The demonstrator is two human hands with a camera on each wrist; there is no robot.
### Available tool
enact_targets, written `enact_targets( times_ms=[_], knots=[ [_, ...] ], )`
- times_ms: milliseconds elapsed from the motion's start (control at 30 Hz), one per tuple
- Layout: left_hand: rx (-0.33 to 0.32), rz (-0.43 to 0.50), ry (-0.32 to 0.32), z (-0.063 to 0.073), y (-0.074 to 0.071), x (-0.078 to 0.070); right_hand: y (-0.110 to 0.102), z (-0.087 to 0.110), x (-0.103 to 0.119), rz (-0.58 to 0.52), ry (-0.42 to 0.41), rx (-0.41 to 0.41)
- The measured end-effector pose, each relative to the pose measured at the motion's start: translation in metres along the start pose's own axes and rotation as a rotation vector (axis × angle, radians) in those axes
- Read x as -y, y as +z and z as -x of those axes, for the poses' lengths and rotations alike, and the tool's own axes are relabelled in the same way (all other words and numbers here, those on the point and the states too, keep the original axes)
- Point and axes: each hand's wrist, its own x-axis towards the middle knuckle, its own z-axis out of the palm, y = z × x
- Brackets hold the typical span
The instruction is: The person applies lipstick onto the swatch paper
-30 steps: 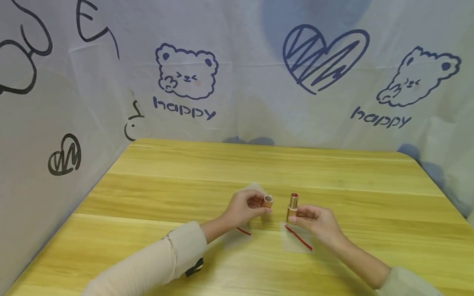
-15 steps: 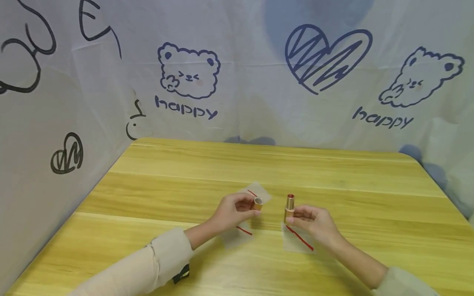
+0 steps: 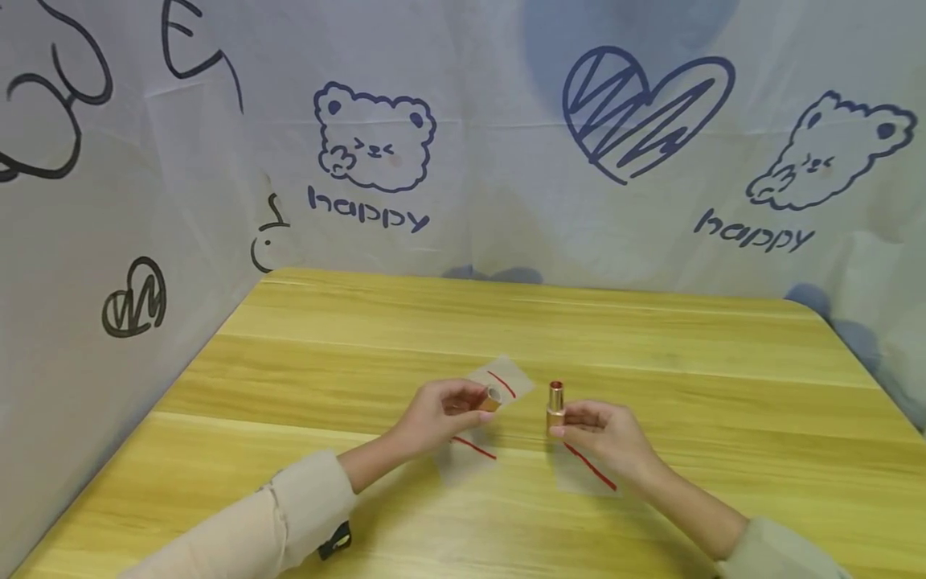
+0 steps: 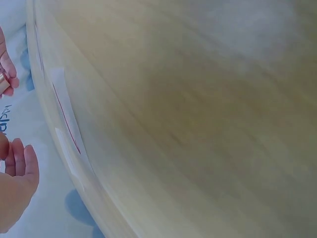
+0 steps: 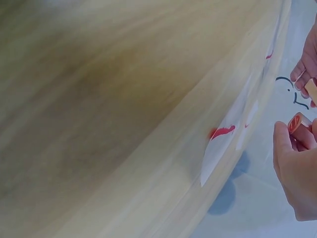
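My left hand (image 3: 437, 418) pinches a gold lipstick cap (image 3: 493, 400) between thumb and fingers, its hollow end tilted up. To its right, my right hand (image 3: 615, 438) grips a gold lipstick (image 3: 555, 406) upright by its base. Red shows at the top of the lipstick's inner tube, and in the right wrist view the red tip of the lipstick (image 5: 297, 121) faces the camera. Cap and lipstick are apart, both above the table. Three small pale paper sheets lie around the hands: a back sheet (image 3: 517, 376), a left sheet (image 3: 463, 470) and a right sheet (image 3: 579, 478), each with a red stroke.
A wood-grain table (image 3: 362, 322) fills the lower view. White cloth walls (image 3: 499, 201) with drawn bears and hearts stand behind it and at the left. A small black object (image 3: 335, 541) shows beneath the left cuff.
My left hand has moved left with the cap, away from the lipstick, uncovering the back sheet's red stroke. My right hand has shifted slightly left with the lipstick.
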Motion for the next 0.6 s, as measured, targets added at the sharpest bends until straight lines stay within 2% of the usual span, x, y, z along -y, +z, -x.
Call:
enact_targets(
  times_ms=[133, 333, 600],
  knots=[
    [0.033, -0.001, 0.006, 0.003, -0.004, 0.001, 0.004, -0.002, 0.001, 0.016, 0.000, 0.015],
    [0.038, 0.023, -0.042, 0.007, -0.006, 0.002, 0.009, -0.006, 0.002, 0.034, -0.040, 0.047],
    [0.038, -0.011, -0.019, 0.011, -0.008, 0.003, 0.014, -0.011, 0.001, 0.001, -0.095, 0.120]
  ],
)
